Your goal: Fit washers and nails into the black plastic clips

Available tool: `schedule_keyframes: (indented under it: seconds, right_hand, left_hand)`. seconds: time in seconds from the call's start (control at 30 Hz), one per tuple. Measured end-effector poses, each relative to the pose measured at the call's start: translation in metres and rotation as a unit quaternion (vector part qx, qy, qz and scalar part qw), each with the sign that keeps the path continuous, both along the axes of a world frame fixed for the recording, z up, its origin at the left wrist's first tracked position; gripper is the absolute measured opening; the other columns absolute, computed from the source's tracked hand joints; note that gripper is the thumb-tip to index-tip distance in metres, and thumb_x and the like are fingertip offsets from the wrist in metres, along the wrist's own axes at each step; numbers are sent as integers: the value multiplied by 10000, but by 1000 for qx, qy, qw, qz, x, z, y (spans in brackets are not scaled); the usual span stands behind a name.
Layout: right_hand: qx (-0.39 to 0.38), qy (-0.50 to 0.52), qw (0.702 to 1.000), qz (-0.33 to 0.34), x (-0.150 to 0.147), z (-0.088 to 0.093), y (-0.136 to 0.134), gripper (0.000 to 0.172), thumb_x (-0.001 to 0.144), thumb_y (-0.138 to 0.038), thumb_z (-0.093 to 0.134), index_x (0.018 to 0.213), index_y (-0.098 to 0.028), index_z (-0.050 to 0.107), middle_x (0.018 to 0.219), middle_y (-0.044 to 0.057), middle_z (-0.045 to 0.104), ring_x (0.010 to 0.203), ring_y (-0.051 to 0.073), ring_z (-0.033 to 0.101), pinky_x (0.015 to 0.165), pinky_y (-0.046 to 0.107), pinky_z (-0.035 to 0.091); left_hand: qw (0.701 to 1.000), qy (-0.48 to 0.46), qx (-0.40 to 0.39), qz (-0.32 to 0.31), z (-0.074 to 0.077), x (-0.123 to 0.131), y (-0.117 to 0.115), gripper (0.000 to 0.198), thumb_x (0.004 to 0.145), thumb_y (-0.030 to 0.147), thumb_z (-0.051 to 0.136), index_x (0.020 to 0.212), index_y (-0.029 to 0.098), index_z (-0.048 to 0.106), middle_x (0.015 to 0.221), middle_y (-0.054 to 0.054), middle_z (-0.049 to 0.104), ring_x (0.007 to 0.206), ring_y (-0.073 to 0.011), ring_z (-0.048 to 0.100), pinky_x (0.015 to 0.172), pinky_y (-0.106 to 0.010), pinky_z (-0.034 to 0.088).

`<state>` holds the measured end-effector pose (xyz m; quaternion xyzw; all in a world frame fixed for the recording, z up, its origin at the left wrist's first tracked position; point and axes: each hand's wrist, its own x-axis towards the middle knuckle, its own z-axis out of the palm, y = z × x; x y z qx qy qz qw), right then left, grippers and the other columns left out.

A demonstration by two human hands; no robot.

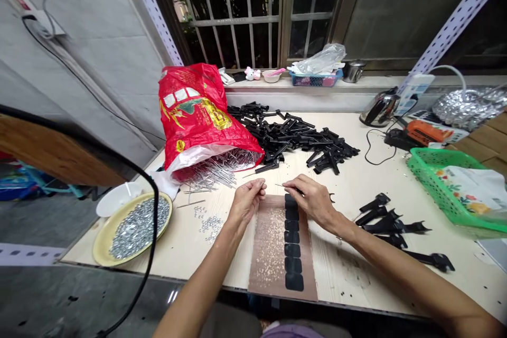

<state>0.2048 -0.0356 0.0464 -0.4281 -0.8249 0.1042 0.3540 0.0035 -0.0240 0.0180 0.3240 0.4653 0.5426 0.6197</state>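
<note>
My right hand pinches a thin metal rod, whose tip points left toward my other hand. My left hand is closed, thumb against fingertips; whatever it pinches is too small to make out. Below both hands lies a brown board scattered with pale specks. Along its right side runs a column of black rounded-square pads. Small clear-looking pieces are spread on the table left of my left hand. Beyond them, many thin metal rods spill from a red bag.
A yellow bowl of small shiny metal pieces stands at the left, beside a white dish. Black plastic parts are heaped at the back; several more lie right. A green basket and kettle stand farther right. A black cable crosses the left foreground.
</note>
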Motion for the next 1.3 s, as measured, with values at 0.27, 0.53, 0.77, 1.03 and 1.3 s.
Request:
schedule_keyframes:
  seconds: [0.27, 0.53, 0.77, 1.03, 1.3]
  right_hand:
    - [42, -63, 997, -17, -13, 14, -21, 233, 954, -296, 435, 1005, -222, 651, 888, 40, 607, 798, 132, 580, 674, 222, 420]
    - [63, -86, 994, -28, -9, 26, -33, 249, 960, -303, 425, 989, -221, 658, 870, 37, 608, 774, 124, 569, 643, 223, 392]
    - [99, -120, 986, -53, -11, 25, -40, 237, 956, -272, 432, 932, -202, 657, 837, 42, 626, 769, 141, 561, 644, 245, 357]
    - [113, -128, 984, -55, -12, 17, -42, 237, 957, -296, 435, 891, -188, 635, 821, 46, 638, 783, 156, 550, 656, 267, 339]
    - [27, -117, 992, -36, -7, 13, -43, 234, 966, -293, 414, 976, -186, 622, 872, 40, 639, 797, 141, 578, 663, 240, 370]
  left_hand:
    - [990, -134, -32, 18, 29, 21, -44, 304, 621, 272, 813, 818, 111, 646, 722, -5, 630, 583, -45, 568, 603, -165, 516]
    - [994, -109, -9, 16, 32, 29, -51, 328, 607, 291, 821, 818, 107, 649, 715, -9, 637, 590, -56, 581, 621, -191, 528]
    - [997, -53, 34, 42, 32, 31, -56, 351, 594, 319, 814, 823, 94, 672, 717, -25, 656, 586, -72, 582, 637, -233, 518]
    - [998, 0, 48, 37, 26, 28, -58, 350, 609, 336, 797, 832, 92, 684, 717, -37, 669, 588, -84, 588, 645, -253, 520]
    - [997, 35, 66, 29, 23, 29, -58, 321, 650, 345, 769, 837, 94, 697, 730, -43, 675, 608, -88, 591, 663, -249, 521]
